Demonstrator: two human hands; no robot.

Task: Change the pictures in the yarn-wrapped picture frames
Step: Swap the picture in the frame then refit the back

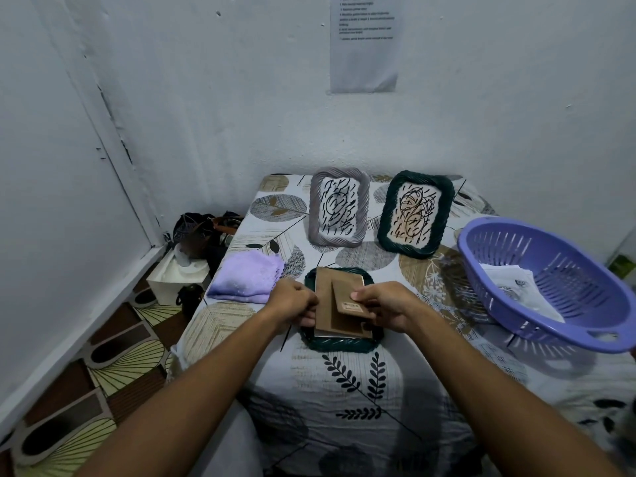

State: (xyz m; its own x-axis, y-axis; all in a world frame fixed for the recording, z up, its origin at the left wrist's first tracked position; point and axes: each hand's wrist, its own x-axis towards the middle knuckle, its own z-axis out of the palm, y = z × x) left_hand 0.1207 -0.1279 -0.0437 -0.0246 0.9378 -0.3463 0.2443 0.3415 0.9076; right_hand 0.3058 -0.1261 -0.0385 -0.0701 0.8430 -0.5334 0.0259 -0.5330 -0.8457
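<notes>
Home room: leaf-print tablecloth (344,390), patterned floor (113,356).

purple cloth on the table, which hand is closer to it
Left. The left hand grips the left edge of the face-down dark green frame, right beside the folded purple cloth. The right hand is farther, across the frame, pinching its cardboard stand.

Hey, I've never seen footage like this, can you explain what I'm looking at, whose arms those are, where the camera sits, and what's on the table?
There is one picture, from a camera worn on a person's head, looking down at their own arms. The left hand and right hand work on the brown backing board of a dark green yarn-wrapped frame lying face down. Behind it lie a grey frame and another green frame, both showing scribbled drawings. A folded purple cloth lies at left, a purple basket holding papers at right.
</notes>
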